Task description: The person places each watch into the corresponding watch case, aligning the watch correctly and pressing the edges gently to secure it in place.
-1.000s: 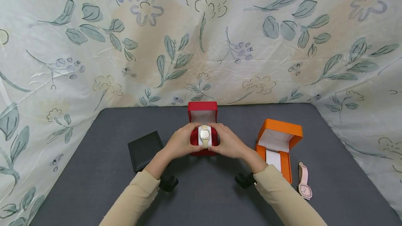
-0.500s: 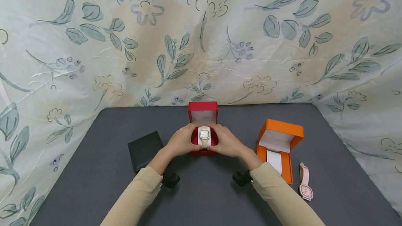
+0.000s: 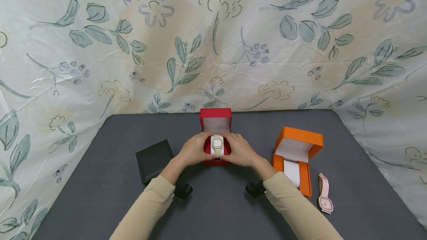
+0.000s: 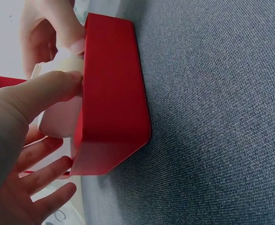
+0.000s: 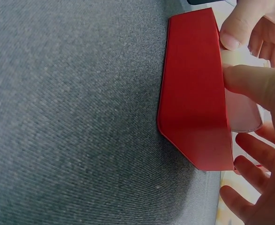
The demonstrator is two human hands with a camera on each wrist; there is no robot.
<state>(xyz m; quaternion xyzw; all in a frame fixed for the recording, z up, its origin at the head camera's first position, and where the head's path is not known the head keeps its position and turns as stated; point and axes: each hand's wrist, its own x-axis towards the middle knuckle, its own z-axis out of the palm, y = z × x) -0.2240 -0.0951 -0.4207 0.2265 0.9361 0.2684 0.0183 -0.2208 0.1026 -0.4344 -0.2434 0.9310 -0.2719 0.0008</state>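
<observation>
At the table's centre stands an open red watch box (image 3: 215, 113), lid raised at the back. Over its base is a white watch cushion (image 4: 60, 117) carrying a watch (image 3: 217, 143) with a cream strap and squarish face. My left hand (image 3: 194, 149) grips the cushion from the left, its thumb on the near end beside the strap. From the other side my right hand (image 3: 241, 150) holds the same cushion, thumb also at the near end. In the right wrist view the cushion (image 5: 243, 112) sits partly above the box's rim, with fingers spread behind it.
On the right an orange watch box (image 3: 301, 140) stands open with a white cushion (image 3: 291, 171) inside. A pink watch (image 3: 323, 193) lies beside it. A black, flat square case (image 3: 154, 159) is at the left, partly behind my left forearm. Floral cloth (image 3: 213, 47) hangs behind the table.
Both wrists and forearms have drawn slightly inward. My hands keep their hold on the cushion, and the watch appears slightly lower than half a second ago. The boxes stay in place.
</observation>
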